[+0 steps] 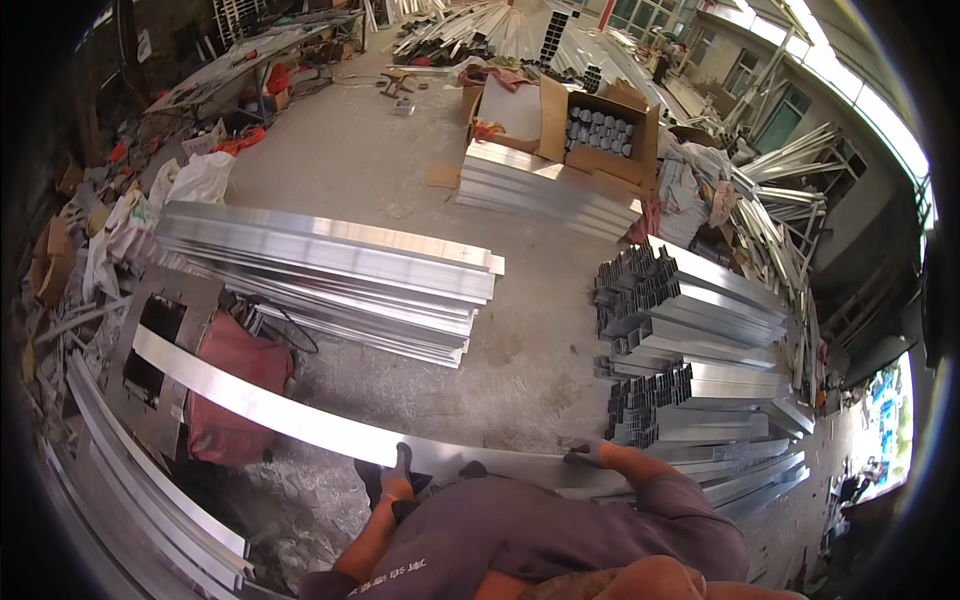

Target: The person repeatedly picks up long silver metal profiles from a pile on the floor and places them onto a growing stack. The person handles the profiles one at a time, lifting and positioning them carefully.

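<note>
A long, flat silvery aluminium profile stretches across in front of my body. Its far left end lies over a grey metal machine table with dark openings. My left hand, in a dark glove, is closed on the profile's near edge around its middle. Farther right, near the other end, my right hand grips it too, also gloved, with the fingertips partly hidden. A red cloth hangs at the machine table, behind the profile.
Beyond the profile lies a stack of long aluminium profiles. Bundled box profiles fill the right side, and more long profiles lie at lower left. An open cardboard box of grey parts stands farther off. Bags and scrap crowd the left.
</note>
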`<state>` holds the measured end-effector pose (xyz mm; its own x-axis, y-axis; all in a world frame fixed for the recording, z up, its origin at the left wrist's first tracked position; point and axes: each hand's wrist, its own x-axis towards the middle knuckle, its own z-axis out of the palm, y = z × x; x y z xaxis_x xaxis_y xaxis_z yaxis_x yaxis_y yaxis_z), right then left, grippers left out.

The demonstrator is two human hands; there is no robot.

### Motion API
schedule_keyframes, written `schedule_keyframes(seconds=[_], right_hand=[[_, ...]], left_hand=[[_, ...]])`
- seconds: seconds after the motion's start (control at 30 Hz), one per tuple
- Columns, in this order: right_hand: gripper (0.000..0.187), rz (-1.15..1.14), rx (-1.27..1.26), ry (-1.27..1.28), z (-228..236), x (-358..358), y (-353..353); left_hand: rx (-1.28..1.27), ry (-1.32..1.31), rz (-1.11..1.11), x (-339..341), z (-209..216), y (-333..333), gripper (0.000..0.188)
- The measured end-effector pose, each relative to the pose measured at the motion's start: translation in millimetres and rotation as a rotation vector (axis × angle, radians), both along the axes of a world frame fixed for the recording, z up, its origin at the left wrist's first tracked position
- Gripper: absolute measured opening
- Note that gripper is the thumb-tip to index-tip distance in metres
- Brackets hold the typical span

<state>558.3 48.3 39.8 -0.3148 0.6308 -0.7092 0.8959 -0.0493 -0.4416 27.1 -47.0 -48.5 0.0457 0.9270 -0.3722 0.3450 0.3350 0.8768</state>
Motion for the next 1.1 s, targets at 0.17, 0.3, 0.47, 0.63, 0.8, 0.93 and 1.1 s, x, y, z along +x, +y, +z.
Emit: schedule_keyframes(seconds=[0.17,0.3,0.47,0.63,0.8,0.93,1.1], right_hand=[[0.074,0.091,-0.108,-0.075,33,-26,-2],[0.088,0.377,0.015,-0.156,16,-75,1],[0.08,0.595,-0.065,-0.115,57,-250,50],[0.062,0.606,0.242,0.047,73,-409,78],[0.052,0.51,0.411,0.125,35,-529,75],[0.048,0.583,0.398,0.218,60,-642,79],[0.057,0.509,0.343,0.195,34,-639,92]], left_hand=[[0.03,0.151,-0.217,-19,-25,-13,0.123],[-0.1,-0.621,0.26,-61,-28,-1,0.096],[-0.043,-1.07,0.952,-164,26,44,0.088],[0.131,-1.11,1.106,-345,12,76,0.082],[-0.146,-0.32,1.354,-463,54,132,0.085],[0.042,-0.458,1.557,-595,49,119,0.096],[-0.155,-0.32,1.363,-581,70,142,0.098]])
